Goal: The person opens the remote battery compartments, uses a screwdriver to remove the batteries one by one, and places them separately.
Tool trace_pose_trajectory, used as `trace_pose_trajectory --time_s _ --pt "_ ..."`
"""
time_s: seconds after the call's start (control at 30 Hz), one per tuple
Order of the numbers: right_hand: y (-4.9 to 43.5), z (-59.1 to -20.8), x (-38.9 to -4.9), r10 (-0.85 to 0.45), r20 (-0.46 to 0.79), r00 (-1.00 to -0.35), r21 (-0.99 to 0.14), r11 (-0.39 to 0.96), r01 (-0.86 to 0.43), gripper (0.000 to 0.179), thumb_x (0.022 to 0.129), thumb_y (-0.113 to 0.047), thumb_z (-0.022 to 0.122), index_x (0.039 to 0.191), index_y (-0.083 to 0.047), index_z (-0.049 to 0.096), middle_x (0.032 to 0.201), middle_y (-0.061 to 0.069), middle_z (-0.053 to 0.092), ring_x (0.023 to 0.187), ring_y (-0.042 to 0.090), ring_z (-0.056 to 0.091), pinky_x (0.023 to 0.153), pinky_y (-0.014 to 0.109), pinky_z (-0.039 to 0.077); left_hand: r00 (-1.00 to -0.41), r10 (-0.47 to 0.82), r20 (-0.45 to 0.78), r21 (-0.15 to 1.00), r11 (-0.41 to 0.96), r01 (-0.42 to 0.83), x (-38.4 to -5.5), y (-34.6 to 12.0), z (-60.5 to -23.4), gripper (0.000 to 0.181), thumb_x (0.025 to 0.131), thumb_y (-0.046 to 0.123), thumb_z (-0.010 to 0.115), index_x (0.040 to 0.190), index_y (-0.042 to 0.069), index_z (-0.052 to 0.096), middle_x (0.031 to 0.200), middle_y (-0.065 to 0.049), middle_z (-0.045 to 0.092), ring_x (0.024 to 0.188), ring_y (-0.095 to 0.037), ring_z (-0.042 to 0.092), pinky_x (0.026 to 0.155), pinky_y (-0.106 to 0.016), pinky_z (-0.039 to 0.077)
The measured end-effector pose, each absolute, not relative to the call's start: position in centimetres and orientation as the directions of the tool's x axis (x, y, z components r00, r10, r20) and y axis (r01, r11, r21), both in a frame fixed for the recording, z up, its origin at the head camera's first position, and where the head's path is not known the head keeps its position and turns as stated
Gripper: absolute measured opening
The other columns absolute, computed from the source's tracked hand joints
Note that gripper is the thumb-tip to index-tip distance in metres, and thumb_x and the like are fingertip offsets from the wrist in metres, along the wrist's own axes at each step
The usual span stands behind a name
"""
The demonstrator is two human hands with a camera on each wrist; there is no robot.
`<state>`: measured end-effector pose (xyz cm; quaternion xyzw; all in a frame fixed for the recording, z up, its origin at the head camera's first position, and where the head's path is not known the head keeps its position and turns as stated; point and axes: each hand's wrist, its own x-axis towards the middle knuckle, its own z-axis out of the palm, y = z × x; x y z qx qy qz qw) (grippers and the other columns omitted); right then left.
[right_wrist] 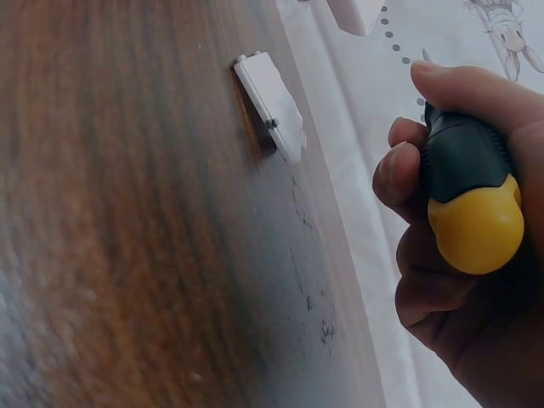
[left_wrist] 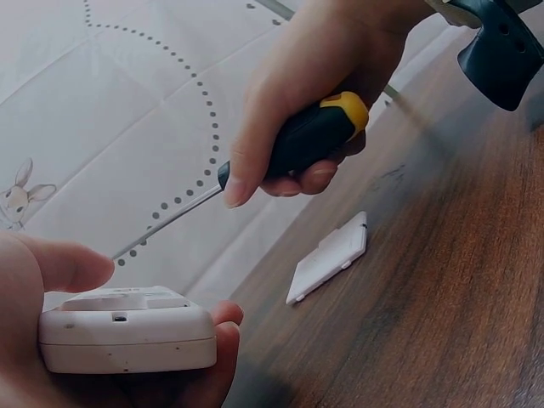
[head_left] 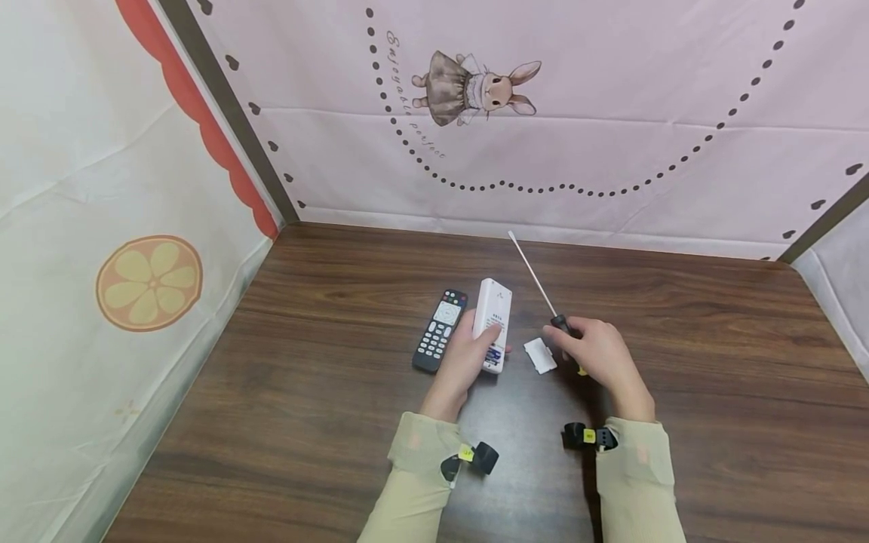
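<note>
Nearest the left edge of the table [head_left: 305,452], though well in from it, lies a black remote [head_left: 440,330] with its buttons up, its length running from the far edge toward the near one on a slant. Just to its right, the left hand [head_left: 464,360] grips a white remote [head_left: 498,302], thumb across the back and fingers curled beneath. The white remote is a little left of the middle of the far edge, back side up; its long axis runs nearly straight between the near and far edges. Its open compartment [head_left: 492,357] is at the end closer to the near edge, with something blue inside, probably batteries.

Next to the right, between the hands, a small white cover [head_left: 540,355] lies loose on the table, nearer the right hand [head_left: 600,353] than the left. The right hand is raised off the tabletop, its fingers wrapped around the black and yellow handle of a screwdriver [left_wrist: 310,140]. The shaft slants leftward and toward the far edge, so in the head view the tip stands past the white remote's far end, apart from it and pointing away from the compartment.
</note>
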<state>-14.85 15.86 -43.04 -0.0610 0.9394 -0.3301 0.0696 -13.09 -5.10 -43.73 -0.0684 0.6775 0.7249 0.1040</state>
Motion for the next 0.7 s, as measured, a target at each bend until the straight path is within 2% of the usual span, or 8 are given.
trace_pose_trajectory --time_s 0.17,0.4,0.7 --pt "15.8 -43.1 -14.9 -0.165 -0.086 -0.983 -0.628 0.775 -0.075 0.05 0.081 -0.061 0.047 0.071 -0.013 0.056 0.059 0.001 0.052 0.055 0.019 0.047 0.047 0.03 0.038 -0.966 0.073 -0.249 0.966 -0.054 -0.253 -13.0 -5.2 -43.4 0.041 0.091 0.021 0.049 0.129 0.011 0.037 0.108 -0.01 0.056 0.085 -0.03 0.063 0.064 -0.032 0.051" --pt "15.8 -43.3 -15.0 -0.166 -0.09 -0.982 -0.624 0.778 -0.075 0.05 0.081 -0.062 0.046 0.072 -0.013 0.056 0.06 0.001 0.053 0.055 0.019 0.047 0.047 0.03 0.038 -0.97 0.072 -0.234 0.971 -0.031 -0.237 -12.0 -5.0 -41.1 0.04 0.092 0.016 0.046 0.129 0.005 0.036 0.11 -0.013 0.054 0.088 -0.034 0.061 0.067 -0.035 0.051" --pt "15.9 -43.2 -15.0 -0.169 -0.093 -0.981 -0.63 0.773 -0.073 0.05 0.081 -0.062 0.046 0.072 -0.013 0.056 0.061 0.002 0.053 0.055 0.018 0.047 0.047 0.03 0.038 -0.972 0.059 -0.228 0.971 -0.06 -0.232 -13.0 -5.0 -43.7 0.042 0.09 0.023 0.051 0.129 0.013 0.038 0.106 -0.008 0.057 0.081 -0.026 0.064 0.061 -0.029 0.05"
